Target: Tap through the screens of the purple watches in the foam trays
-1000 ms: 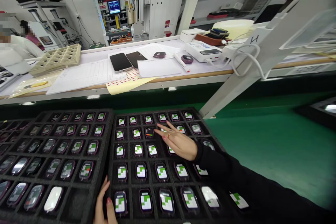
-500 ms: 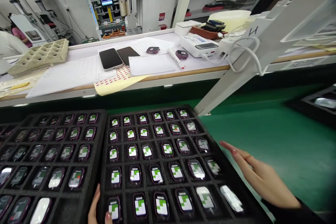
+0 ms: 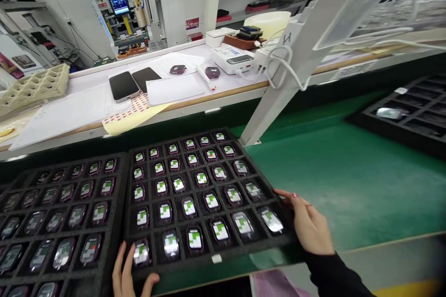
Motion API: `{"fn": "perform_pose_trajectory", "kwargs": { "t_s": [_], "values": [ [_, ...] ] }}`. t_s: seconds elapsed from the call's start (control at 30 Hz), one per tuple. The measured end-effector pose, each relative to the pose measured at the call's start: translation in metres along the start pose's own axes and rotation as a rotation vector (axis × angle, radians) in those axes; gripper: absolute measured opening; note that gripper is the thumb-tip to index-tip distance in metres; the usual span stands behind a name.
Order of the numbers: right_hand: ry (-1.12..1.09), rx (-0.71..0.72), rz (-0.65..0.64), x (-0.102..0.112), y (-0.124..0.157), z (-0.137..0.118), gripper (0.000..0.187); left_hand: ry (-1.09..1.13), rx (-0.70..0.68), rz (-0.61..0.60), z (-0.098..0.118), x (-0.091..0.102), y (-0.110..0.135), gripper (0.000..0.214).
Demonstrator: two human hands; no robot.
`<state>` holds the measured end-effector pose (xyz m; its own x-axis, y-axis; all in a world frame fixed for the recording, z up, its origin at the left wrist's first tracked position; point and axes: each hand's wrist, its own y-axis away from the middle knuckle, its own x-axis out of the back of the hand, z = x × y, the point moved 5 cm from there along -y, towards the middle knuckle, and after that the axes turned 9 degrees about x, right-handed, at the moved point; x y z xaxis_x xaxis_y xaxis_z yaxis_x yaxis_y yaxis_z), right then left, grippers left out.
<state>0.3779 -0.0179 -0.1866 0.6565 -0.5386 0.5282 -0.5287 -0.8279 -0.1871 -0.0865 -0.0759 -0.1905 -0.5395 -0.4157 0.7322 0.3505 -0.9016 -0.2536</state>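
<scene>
A black foam tray [image 3: 188, 267] lies on the green surface, its compartments holding several smartwatches [image 3: 194, 237] with green and white lit screens. My left hand [image 3: 127, 274] grips its near left corner, fingers along the left side and thumb at the front edge. At the right side, my right hand [image 3: 308, 220] is closed against the tray's edge, its far fingers partly hidden. A second foam tray [image 3: 113, 222] with more smartwatches sits close beside it on the left, some screens dark or glaring.
A shelf [image 3: 216, 95] behind the trays carries two phones [image 3: 123, 86], papers [image 3: 174, 89], a marker [image 3: 206, 77] and two dark watches. A slanted white post [image 3: 275, 106] rises behind the tray's right side. Another black tray [image 3: 411, 113] lies far right.
My right hand has come in from the right and now touches the tray's edge. The view has shifted, bringing the tray's front edge into sight.
</scene>
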Motion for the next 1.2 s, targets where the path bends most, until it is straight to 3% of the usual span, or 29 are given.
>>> {"fn": "perform_pose_trajectory", "kwargs": {
  "t_s": [0.1, 0.2, 0.33, 0.43, 0.63, 0.7, 0.8, 1.07, 1.2],
  "values": [
    [0.038, 0.157, -0.045, 0.003, -0.014, -0.021, 0.048, -0.075, -0.086, -0.054, 0.02, 0.006, -0.01, 0.053],
    [0.181, 0.32, -0.182, 0.007, -0.016, -0.037, 0.042, -0.173, -0.056, -0.136, 0.03, 0.013, -0.013, 0.047],
    [0.422, 0.508, -0.469, -0.003, -0.006, -0.048, 0.037, -0.318, 0.028, -0.251, 0.045, 0.014, -0.019, 0.072],
    [0.461, 0.565, -0.515, -0.01, -0.001, -0.053, 0.029, -0.355, 0.035, -0.26, 0.062, 0.011, -0.027, 0.089],
    [0.479, 0.678, -0.573, -0.019, 0.01, -0.056, 0.027, -0.181, 0.28, -0.47, 0.056, 0.006, -0.033, 0.075],
    [0.431, 0.588, -0.619, -0.02, 0.01, -0.05, 0.028, -0.142, 0.285, -0.559, 0.05, 0.007, -0.034, 0.07],
    [0.335, 0.338, -0.682, -0.02, 0.006, -0.037, 0.029, -0.063, 0.255, -0.624, 0.044, 0.008, -0.039, 0.065],
    [0.047, -0.079, -0.751, -0.019, -0.012, -0.016, 0.031, 0.218, 0.421, -0.562, 0.032, 0.008, -0.044, 0.064],
    [-0.135, -0.274, -0.812, -0.028, -0.006, -0.011, 0.046, 0.481, 0.526, -0.489, 0.047, 0.008, -0.051, 0.076]
  ]
}}
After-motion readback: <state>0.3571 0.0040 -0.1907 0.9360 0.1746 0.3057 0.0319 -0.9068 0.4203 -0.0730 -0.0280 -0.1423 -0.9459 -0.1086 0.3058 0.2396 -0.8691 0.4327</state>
